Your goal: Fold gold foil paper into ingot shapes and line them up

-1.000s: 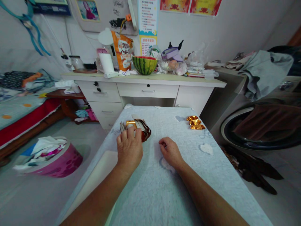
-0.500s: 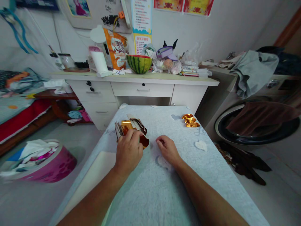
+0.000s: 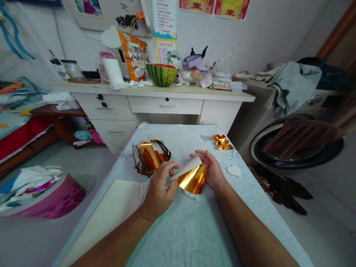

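Observation:
A curved sheet of gold foil paper (image 3: 194, 179), shiny on one face and white on the other, is between my two hands above the table. My left hand (image 3: 161, 187) pinches its left end between thumb and fingers. At the right end, my right hand (image 3: 213, 168) holds the sheet's edge, some fingers partly behind it. A bundle of gold and white paper sheets (image 3: 151, 155) lies beyond my left hand. Three folded gold paper pieces (image 3: 222, 142) sit in a row near the table's far right edge.
A pale flat sheet (image 3: 114, 207) lies along the left side of the cloth-covered table (image 3: 194, 230). Behind stands a white desk (image 3: 167, 105) with a cut watermelon (image 3: 161, 75). To the left is a pink bin (image 3: 52, 196), to the right a washing machine (image 3: 256, 111).
My left hand has moved off the bundle toward the right, bringing a gold foil sheet with it. My right hand has opened from a loose curl and met the sheet's right end.

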### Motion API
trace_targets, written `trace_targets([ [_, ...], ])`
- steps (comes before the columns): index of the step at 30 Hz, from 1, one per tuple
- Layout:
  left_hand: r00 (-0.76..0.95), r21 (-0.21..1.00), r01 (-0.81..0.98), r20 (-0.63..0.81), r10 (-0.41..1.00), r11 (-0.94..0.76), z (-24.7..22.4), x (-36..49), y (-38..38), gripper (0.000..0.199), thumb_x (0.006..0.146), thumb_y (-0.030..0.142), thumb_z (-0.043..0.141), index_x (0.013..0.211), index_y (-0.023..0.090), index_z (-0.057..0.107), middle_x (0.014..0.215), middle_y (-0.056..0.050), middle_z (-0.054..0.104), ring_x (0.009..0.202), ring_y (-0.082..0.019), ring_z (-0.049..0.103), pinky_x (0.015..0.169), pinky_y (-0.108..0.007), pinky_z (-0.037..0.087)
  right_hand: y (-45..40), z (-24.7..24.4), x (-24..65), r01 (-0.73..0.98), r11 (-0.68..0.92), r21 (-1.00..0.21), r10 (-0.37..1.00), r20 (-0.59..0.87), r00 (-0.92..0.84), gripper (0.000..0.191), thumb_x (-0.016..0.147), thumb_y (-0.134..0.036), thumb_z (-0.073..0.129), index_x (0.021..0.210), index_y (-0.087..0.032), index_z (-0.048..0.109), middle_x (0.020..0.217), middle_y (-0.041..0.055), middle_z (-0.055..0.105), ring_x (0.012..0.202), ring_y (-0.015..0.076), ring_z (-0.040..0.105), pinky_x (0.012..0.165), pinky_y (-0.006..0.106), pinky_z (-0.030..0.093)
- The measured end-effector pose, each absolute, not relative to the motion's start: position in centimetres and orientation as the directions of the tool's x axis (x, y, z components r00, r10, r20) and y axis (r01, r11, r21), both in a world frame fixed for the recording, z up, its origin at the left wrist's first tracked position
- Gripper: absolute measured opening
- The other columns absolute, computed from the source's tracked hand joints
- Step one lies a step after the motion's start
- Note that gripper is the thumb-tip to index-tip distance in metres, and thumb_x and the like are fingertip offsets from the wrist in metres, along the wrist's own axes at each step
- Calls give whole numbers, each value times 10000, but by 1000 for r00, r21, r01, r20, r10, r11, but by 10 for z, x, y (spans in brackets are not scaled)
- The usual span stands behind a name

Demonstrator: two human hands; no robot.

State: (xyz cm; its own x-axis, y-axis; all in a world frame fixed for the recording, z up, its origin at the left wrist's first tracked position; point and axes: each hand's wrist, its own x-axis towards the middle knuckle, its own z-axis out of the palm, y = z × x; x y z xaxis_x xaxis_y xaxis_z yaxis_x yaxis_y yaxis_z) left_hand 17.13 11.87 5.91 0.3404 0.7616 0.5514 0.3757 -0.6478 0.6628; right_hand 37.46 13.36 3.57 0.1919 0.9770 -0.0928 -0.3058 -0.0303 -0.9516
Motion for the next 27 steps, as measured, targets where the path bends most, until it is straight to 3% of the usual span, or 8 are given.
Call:
trace_targets([
  [3, 299, 771, 362, 436, 849, -524, 58, 175, 121, 342, 807, 129, 481, 1136, 207, 537, 997, -36, 646, 911, -157, 599, 869, -301, 466, 128, 48, 387, -228, -49, -972, 997, -62, 51, 600, 804, -676, 402, 1125, -189, 543, 1158, 135, 654, 969, 252, 640, 819, 389, 494],
  [6, 250, 854, 322, 339, 907, -408, 57, 178, 124, 272, 838, 193, 493, 1100, 205, 567, 997, -33, 655, 926, -155, 616, 844, -277, 473, 121, 56, 396, -160, -31, -987, 988, -6, -156, 589, 696, -511, 659, 1188, -207, 545, 1193, 114, 643, 984, 231, 629, 857, 371, 477],
  [9, 234, 894, 323, 243, 941, -311, 55, 179, 127, 204, 839, 248, 510, 1013, 197, 605, 890, -14, 668, 804, -149, 630, 733, -251, 485, 116, 64, 398, -138, -25, -990, 957, 16, -290, 543, 655, -345, 726, 1163, -226, 574, 1108, 59, 670, 940, 191, 632, 854, 338, 472],
  [14, 267, 960, 243, 73, 961, -141, 52, 180, 131, 177, 832, 310, 522, 948, 191, 584, 654, 37, 602, 540, -108, 568, 499, -197, 413, 112, 74, 391, 184, 39, -982, 979, 1, -202, 168, 716, -233, 613, 854, -172, 688, 881, 18, 678, 782, 149, 617, 731, 269, 479],
  [18, 348, 993, 39, -121, 930, 115, 50, 185, 129, 235, 855, 391, 484, 994, 201, 493, 591, 65, 550, 418, -85, 535, 403, -166, 340, 107, 77, 385, 484, 86, -871, 995, 52, -83, 297, 660, -76, 467, 769, -195, 716, 757, -4, 679, 710, 144, 613, 654, 238, 458],
  [20, 395, 969, -53, -202, 896, 242, 49, 186, 127, 258, 852, 401, 490, 1028, 217, 452, 707, 31, 612, 508, -114, 628, 452, -189, 426, 102, 76, 383, 549, 58, -834, 998, 35, -52, 373, 648, -54, 416, 784, -213, 725, 638, -21, 654, 613, 134, 597, 605, 233, 443],
  [22, 444, 936, -135, -236, 865, 325, 48, 187, 126, 254, 837, 358, 524, 1033, 225, 433, 870, -13, 647, 676, -156, 700, 601, -267, 531, 97, 74, 381, 547, 11, -837, 1000, 3, -16, 382, 661, -63, 411, 818, -219, 722, 540, -37, 608, 502, 121, 550, 543, 227, 420],
  [27, 552, 893, -180, -255, 794, 412, 51, 187, 123, 377, 807, 291, 608, 1133, 221, 432, 1098, -85, 639, 932, -206, 689, 857, -389, 521, 90, 66, 381, 398, 13, -917, 998, 39, 59, 156, 745, -189, 549, 811, -196, 690, 659, -10, 647, 596, 139, 581, 562, 233, 446],
])
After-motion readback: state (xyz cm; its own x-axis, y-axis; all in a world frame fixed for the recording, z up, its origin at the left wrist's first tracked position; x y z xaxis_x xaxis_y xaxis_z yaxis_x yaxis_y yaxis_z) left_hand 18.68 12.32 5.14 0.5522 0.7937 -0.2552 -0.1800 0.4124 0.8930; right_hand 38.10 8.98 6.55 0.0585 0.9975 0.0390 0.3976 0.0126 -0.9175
